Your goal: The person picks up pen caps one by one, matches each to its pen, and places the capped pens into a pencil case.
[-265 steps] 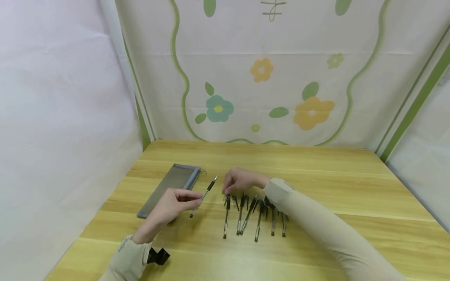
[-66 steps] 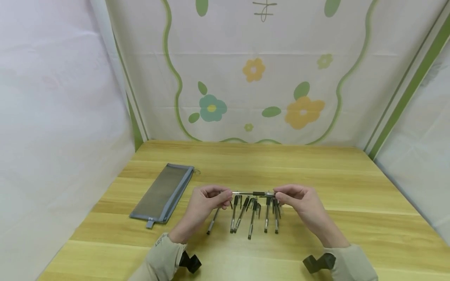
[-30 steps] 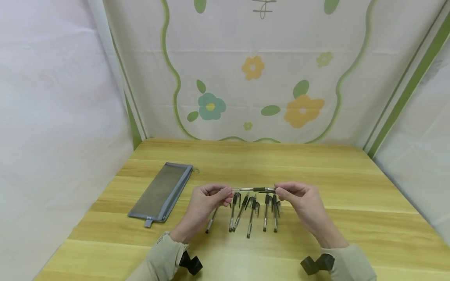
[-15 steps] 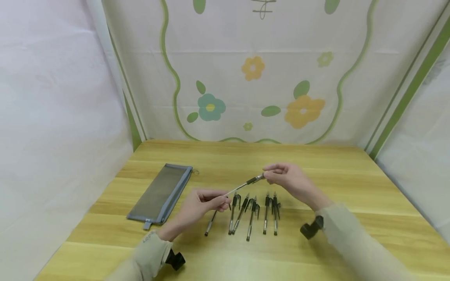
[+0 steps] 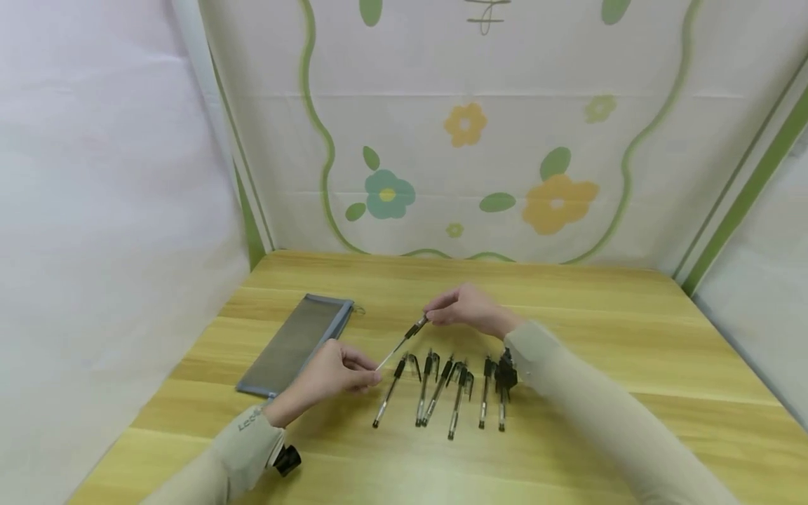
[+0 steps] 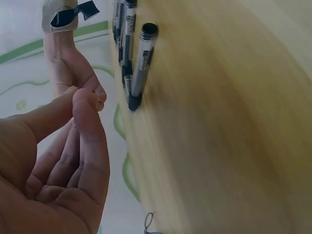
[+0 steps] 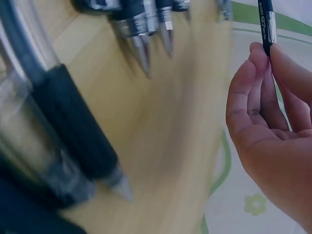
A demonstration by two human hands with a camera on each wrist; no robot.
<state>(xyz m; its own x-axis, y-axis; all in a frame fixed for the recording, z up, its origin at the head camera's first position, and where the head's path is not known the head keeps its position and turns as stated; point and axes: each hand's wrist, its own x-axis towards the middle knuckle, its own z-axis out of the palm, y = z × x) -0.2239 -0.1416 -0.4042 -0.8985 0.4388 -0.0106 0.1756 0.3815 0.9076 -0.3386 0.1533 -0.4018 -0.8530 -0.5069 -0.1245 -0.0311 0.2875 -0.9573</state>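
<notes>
A clear pen with a black grip [image 5: 414,327] slants between my two hands above the table, its right end higher. My left hand [image 5: 331,372] pinches its lower end between thumb and fingertips. The right hand [image 5: 470,308] pinches the upper end beyond the black grip; the right wrist view shows the pen's dark part [image 7: 265,24] between those fingertips. Below the hands lies a row of similar pens [image 5: 454,414], tips pointing away from me, with caps [image 5: 414,366] lying beside their grips. My right wrist's black mount overlaps the rightmost pen.
A grey mesh zip pouch [image 5: 293,344] lies left of the pens, its near end partly hidden by my left hand. The wooden table [image 5: 568,301] ends at a flowered fabric wall [image 5: 429,154] behind. White side panels [image 5: 113,210] stand left and right.
Earlier my left hand held an uncapped pen while my right reached to the row. A second ago both held the pen level; both have since moved left, the right hand also up, tilting it.
</notes>
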